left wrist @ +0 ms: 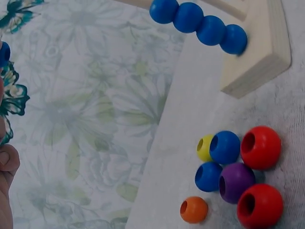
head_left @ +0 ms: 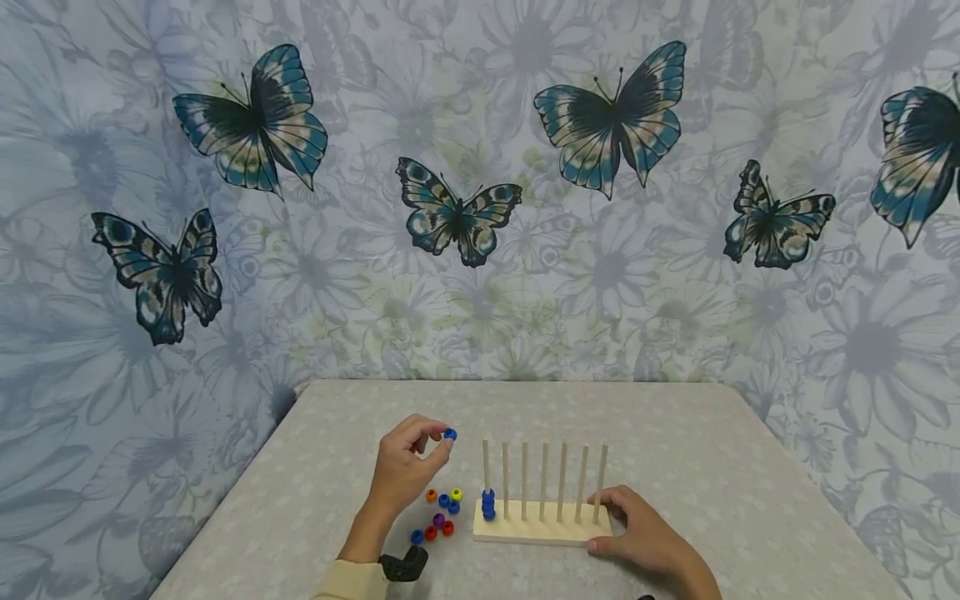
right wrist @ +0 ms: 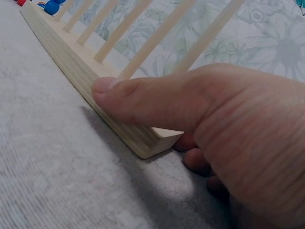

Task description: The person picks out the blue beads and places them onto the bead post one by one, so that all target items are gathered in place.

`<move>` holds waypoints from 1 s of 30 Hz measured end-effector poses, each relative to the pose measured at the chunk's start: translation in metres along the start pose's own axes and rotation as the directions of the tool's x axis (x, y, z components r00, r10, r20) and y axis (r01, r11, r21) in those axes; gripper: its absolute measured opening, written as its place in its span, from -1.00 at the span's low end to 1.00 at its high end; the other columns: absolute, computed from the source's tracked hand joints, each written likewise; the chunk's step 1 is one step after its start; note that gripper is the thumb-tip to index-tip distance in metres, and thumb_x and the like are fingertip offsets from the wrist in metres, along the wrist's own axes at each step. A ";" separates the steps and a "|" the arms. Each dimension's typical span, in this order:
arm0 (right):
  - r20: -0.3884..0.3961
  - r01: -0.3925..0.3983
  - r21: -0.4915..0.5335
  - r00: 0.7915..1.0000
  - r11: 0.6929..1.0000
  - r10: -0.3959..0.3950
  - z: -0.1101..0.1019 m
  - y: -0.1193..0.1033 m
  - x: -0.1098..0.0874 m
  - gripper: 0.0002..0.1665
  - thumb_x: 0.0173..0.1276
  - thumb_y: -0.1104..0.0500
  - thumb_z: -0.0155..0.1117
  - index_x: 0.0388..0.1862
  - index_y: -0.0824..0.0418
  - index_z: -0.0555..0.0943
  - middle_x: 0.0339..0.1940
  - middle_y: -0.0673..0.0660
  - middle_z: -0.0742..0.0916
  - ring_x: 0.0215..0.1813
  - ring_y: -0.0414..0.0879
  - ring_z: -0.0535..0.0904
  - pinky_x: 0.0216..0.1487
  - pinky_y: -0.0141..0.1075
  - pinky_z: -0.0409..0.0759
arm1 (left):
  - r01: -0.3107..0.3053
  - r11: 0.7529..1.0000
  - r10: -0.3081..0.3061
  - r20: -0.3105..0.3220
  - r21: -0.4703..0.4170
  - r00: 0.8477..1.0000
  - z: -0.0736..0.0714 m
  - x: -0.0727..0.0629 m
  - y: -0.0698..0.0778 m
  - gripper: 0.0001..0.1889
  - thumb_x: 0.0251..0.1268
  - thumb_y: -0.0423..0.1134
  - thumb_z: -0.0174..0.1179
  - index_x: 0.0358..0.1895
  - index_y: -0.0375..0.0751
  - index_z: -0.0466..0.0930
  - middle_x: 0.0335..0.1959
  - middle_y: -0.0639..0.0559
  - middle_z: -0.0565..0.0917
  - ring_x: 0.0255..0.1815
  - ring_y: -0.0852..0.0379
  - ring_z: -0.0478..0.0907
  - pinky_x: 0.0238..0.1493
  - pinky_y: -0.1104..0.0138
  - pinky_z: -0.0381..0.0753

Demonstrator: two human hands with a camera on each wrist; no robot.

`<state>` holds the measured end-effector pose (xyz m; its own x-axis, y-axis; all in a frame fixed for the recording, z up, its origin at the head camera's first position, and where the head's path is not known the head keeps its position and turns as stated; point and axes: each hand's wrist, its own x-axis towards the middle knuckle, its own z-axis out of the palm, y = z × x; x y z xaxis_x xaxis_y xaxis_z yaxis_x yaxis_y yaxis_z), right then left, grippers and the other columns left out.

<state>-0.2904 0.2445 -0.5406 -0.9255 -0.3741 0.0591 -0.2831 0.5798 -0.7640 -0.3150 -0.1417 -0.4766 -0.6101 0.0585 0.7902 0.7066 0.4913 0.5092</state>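
Note:
Between thumb and fingertip, my left hand (head_left: 402, 467) pinches a blue bead (head_left: 450, 434), held up left of the pegs in the head view. In the left wrist view only the edge of that bead (left wrist: 4, 54) shows. My right hand (head_left: 643, 533) grips the right end of a wooden peg board (head_left: 536, 533), thumb along the front edge; the right wrist view has this thumb (right wrist: 138, 98) close up. Several upright pegs stand in the board. Stacked blue beads (left wrist: 211, 30) sit on its leftmost peg, the other pegs being bare.
Left of the board lie several loose beads: orange (head_left: 431, 495), yellow (head_left: 457, 494), purple (head_left: 438, 520), red (head_left: 447, 527) and blue (head_left: 417, 537). A light patterned cloth covers the table (head_left: 675, 433). Behind it rises a wall (head_left: 480, 325) with butterflies.

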 end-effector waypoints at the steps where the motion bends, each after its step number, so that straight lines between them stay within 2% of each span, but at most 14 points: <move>1: -0.004 -0.004 -0.003 1.000 1.000 0.004 0.000 0.000 0.000 -0.29 0.07 -0.10 0.60 0.16 0.09 0.55 0.14 0.03 0.60 0.17 -0.06 0.50 0.22 -0.30 0.49 | -0.008 1.000 0.008 0.001 -0.003 1.000 0.001 0.001 0.000 -0.75 0.08 -0.46 0.45 -0.21 -0.07 0.71 -0.38 0.07 0.62 -0.47 0.28 0.31 -0.45 0.49 0.33; 5: -0.006 -0.021 -0.009 1.000 1.000 0.021 0.000 -0.002 0.000 -0.28 0.06 -0.09 0.61 0.16 0.11 0.55 0.15 0.04 0.60 0.21 -0.03 0.50 0.26 -0.23 0.49 | -0.015 1.000 0.015 0.001 -0.024 1.000 0.006 0.005 0.003 -0.76 0.06 -0.51 0.44 -0.22 -0.16 0.71 -0.39 0.01 0.63 -0.46 0.26 0.31 -0.47 0.36 0.36; 9: 0.003 -0.026 -0.002 1.000 1.000 0.026 0.000 -0.002 0.000 -0.27 0.07 -0.09 0.61 0.17 0.12 0.54 0.17 0.05 0.59 0.26 0.00 0.50 0.30 -0.21 0.48 | -0.019 0.999 0.019 0.005 -0.031 1.000 0.008 0.010 0.005 -0.76 0.08 -0.48 0.44 -0.21 -0.12 0.72 -0.39 0.03 0.64 -0.45 0.26 0.33 -0.45 0.28 0.40; 16: 0.013 -0.027 -0.020 1.000 0.999 0.028 -0.001 -0.002 0.001 -0.28 0.07 -0.12 0.60 0.17 0.09 0.55 0.13 0.04 0.60 0.16 -0.06 0.48 0.17 -0.30 0.49 | -0.052 0.997 0.053 0.028 -0.062 0.998 0.009 0.016 0.006 -0.75 0.13 -0.39 0.44 -0.18 0.05 0.71 -0.37 0.16 0.63 -0.45 0.29 0.36 -0.46 0.44 0.38; 20: 0.017 -0.032 -0.029 0.999 0.999 0.032 -0.001 -0.001 0.001 -0.29 0.07 -0.13 0.60 0.16 0.06 0.55 0.12 0.04 0.59 0.11 -0.10 0.46 0.12 -0.33 0.48 | -0.076 0.993 0.079 0.039 -0.086 0.996 0.009 0.019 0.011 -0.74 0.13 -0.39 0.43 -0.18 0.07 0.71 -0.35 0.17 0.62 -0.45 0.30 0.35 -0.46 0.50 0.34; 27: 0.008 -0.036 -0.035 0.999 0.999 0.036 -0.001 0.002 0.002 -0.29 0.06 -0.15 0.60 0.15 0.05 0.56 0.11 0.02 0.60 0.15 -0.09 0.48 0.16 -0.31 0.49 | -0.100 0.989 0.108 0.064 -0.109 0.992 0.011 0.022 0.015 -0.75 0.16 -0.38 0.42 -0.16 0.06 0.70 -0.33 0.15 0.62 -0.45 0.31 0.32 -0.49 0.24 0.40; 30: 0.002 -0.039 -0.035 0.999 0.999 0.039 0.000 0.003 0.003 -0.29 0.06 -0.16 0.60 0.15 0.03 0.56 0.11 0.00 0.60 0.14 -0.11 0.48 0.16 -0.31 0.49 | -0.115 0.987 0.124 0.076 -0.115 0.989 0.012 0.024 0.015 -0.76 0.17 -0.36 0.42 -0.16 0.06 0.70 -0.34 0.12 0.62 -0.44 0.32 0.31 -0.48 0.26 0.39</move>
<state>-0.2938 0.2454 -0.5427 -0.9352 -0.3530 0.0280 -0.2558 0.6186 -0.7429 -0.3233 -0.1228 -0.4541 -0.5431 0.1846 0.8191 0.8085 0.3783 0.4508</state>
